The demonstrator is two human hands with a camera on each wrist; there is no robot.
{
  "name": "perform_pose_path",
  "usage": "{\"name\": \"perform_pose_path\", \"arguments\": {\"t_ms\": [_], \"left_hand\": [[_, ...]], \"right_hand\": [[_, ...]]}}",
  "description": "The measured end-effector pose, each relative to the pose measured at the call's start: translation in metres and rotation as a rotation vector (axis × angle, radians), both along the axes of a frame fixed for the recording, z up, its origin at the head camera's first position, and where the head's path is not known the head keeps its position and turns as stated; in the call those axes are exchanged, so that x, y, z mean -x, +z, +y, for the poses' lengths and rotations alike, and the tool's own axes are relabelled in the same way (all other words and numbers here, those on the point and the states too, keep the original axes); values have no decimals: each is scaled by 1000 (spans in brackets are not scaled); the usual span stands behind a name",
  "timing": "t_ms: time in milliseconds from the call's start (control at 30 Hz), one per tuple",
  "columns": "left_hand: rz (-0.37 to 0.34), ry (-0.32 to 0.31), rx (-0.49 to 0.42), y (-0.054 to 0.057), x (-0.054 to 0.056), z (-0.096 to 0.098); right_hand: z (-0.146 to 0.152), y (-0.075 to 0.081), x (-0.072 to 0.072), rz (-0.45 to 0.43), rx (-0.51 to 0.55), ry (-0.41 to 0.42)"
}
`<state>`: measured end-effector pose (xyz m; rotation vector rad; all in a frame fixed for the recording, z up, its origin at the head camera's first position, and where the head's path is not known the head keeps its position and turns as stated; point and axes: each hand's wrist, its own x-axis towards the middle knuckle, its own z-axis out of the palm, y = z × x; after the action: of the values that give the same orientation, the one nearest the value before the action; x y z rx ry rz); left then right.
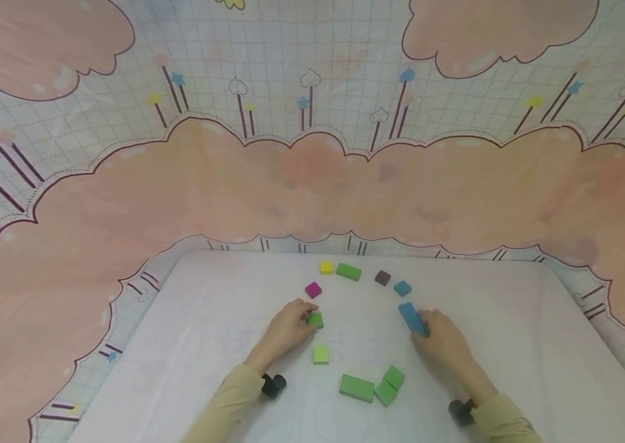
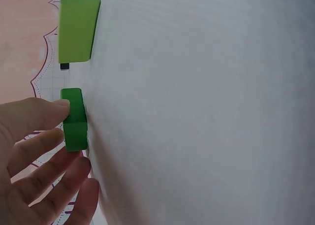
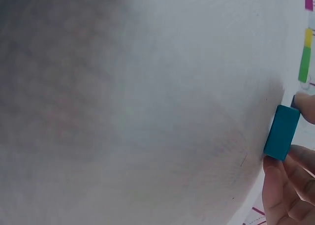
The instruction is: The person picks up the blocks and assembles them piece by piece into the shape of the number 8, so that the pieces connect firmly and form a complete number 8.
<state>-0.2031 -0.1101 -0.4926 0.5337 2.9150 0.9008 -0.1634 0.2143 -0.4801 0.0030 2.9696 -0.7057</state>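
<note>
We could read no text, label, brand or number in any of the three views. On the white table [image 1: 179, 344] we saw only faint marks [image 1: 340, 335], too pale for us to make out as letters or figures.

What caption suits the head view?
Left grip holds a small green block, right grip a long blue block, over a white tabletop.
</note>
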Motion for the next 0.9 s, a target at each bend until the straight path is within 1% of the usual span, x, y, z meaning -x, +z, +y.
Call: {"name": "perform_pose_path", "arguments": {"t_ms": [233,633,900], "left_hand": [[19,-13,12,-2,1,0],[4,-15,12,0,2,0],[-17,-8,10,1,2,1]], "right_hand": [[1,-2,1,-14,13,-18],[0,-2,0,-25,-3,-29],[-1,0,0,-24,-37,-26]]}}
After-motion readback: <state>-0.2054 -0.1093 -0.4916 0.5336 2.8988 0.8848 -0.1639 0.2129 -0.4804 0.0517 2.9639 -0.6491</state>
